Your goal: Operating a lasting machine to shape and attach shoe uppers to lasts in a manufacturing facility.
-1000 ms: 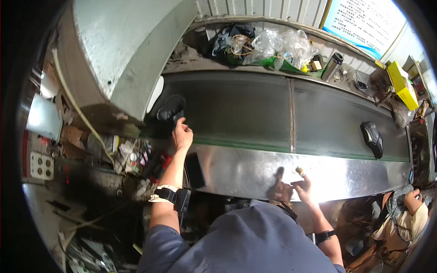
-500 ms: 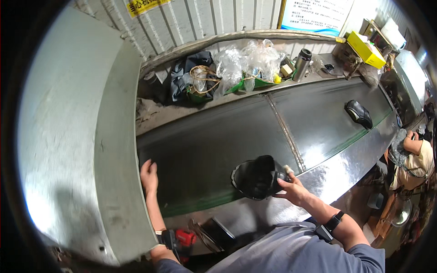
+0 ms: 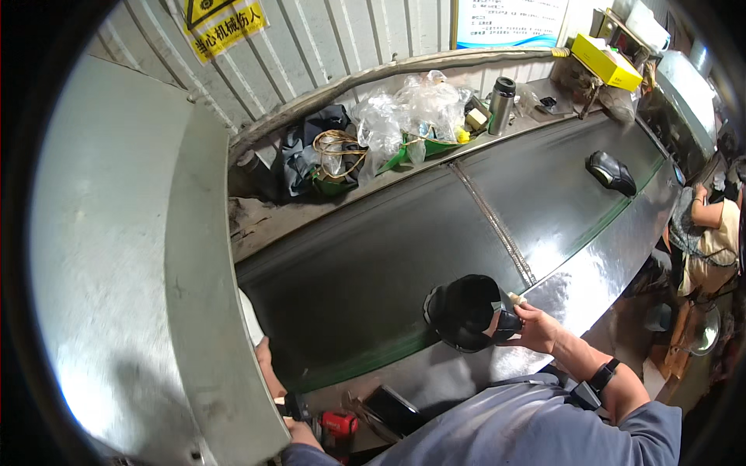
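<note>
My right hand (image 3: 536, 328) grips one end of a black shoe (image 3: 458, 314), its opening turned up toward me, above the near edge of the dark conveyor belt (image 3: 350, 287). At the belt's left end, my left hand (image 3: 266, 359) is partly behind the edge of a grey machine housing (image 3: 198, 272), its fingers hidden. Just beyond that hand, a smooth whitish thing (image 3: 251, 318) pokes out past the housing; I cannot make out its kind or whether the hand holds it. Farther right on the belt lies another black shoe (image 3: 611, 172).
Clear plastic bags (image 3: 408, 116), a coiled cord and a steel flask (image 3: 501, 105) line the back ledge. A yellow box (image 3: 606, 62) stands at the far right. A red and black tool (image 3: 338, 423) lies below the belt. Another person (image 3: 711, 233) is at the right.
My left hand has gone from open above the belt to partly behind the housing, where the whitish thing now shows. The shoe in my right hand has turned and shifted right. The view has shifted slightly.
</note>
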The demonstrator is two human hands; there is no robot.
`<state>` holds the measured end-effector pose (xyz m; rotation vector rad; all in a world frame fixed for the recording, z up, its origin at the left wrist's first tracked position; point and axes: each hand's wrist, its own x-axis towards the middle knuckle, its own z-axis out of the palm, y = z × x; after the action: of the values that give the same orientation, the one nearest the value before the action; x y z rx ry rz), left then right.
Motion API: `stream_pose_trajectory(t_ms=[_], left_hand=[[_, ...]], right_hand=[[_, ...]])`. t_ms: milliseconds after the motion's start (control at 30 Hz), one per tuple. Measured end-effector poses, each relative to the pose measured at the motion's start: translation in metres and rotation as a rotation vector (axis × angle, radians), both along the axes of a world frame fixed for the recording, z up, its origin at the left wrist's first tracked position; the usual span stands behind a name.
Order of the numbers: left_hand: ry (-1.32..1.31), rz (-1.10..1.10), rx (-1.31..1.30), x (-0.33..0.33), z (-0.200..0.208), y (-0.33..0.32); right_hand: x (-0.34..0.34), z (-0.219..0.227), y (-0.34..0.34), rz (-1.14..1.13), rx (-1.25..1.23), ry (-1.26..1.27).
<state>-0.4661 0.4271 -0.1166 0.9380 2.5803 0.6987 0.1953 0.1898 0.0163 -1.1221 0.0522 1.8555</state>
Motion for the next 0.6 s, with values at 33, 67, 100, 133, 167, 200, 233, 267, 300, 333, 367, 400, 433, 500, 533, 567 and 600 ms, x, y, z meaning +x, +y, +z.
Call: stream_pose_trajectory(t_ms=[33, 67, 100, 133, 167, 200, 233, 267, 300, 333, 367, 400, 433, 500, 533, 567, 600], left_hand=[[0.018, 0.007, -0.064, 0.003, -0.001, -0.003], [0.098, -0.009, -0.044, 0.007, -0.002, -0.008], [0.146, -0.028, -0.072, 0.015, -0.004, -0.011], [0.071, -0.053, -0.035, 0.023, -0.005, -0.018], [0.045, -0.024, -0.057, 0.036, -0.007, -0.024], [-0.105, -0.082, -0.083, 0.046, -0.004, -0.033], [-0.094, -0.055, -0.173, 0.064, -0.004, -0.044], [-0.083, -0.068, -0.208, 0.084, -0.003, -0.055], [-0.019, -0.085, -0.329, 0.103, 0.002, -0.062], [-0.018, -0.155, -0.368, 0.118, 0.012, -0.069], [-0.032, -0.220, -0.346, 0.135, 0.021, -0.077], [-0.062, -0.306, -0.299, 0.153, 0.032, -0.081], [-0.088, -0.364, -0.317, 0.172, 0.045, -0.086], [0.141, -0.451, -0.364, 0.217, 0.071, -0.104], [0.271, -0.557, -0.306, 0.240, 0.086, -0.119], [0.341, -0.699, -0.136, 0.263, 0.100, -0.139], [0.428, -0.821, 0.010, 0.287, 0.111, -0.159]], right_hand=[[0.002, 0.001, -0.007, -0.005, 0.009, 0.013], [0.003, 0.002, -0.015, -0.067, -0.015, 0.029], [0.006, 0.003, -0.023, -0.063, 0.021, 0.010], [0.009, 0.004, -0.030, -0.058, 0.049, 0.003], [0.012, 0.004, -0.039, -0.060, 0.057, -0.012], [0.016, 0.005, -0.049, -0.100, 0.074, -0.008], [0.020, 0.006, -0.059, -0.113, 0.064, -0.019], [0.025, 0.008, -0.070, -0.114, 0.111, -0.017], [0.030, 0.008, -0.081, -0.135, 0.127, -0.019], [0.036, 0.008, -0.089, -0.159, 0.124, -0.047], [0.042, 0.005, -0.096, -0.198, 0.149, -0.059], [0.049, 0.002, -0.102, -0.189, 0.173, -0.084], [0.056, -0.002, -0.106, -0.174, 0.196, -0.112], [0.069, -0.012, -0.112, -0.211, 0.170, -0.088], [0.075, -0.017, -0.113, -0.267, 0.132, -0.076], [0.080, -0.022, -0.114, -0.285, 0.114, -0.086], [0.084, -0.026, -0.114, -0.334, 0.072, -0.097]])
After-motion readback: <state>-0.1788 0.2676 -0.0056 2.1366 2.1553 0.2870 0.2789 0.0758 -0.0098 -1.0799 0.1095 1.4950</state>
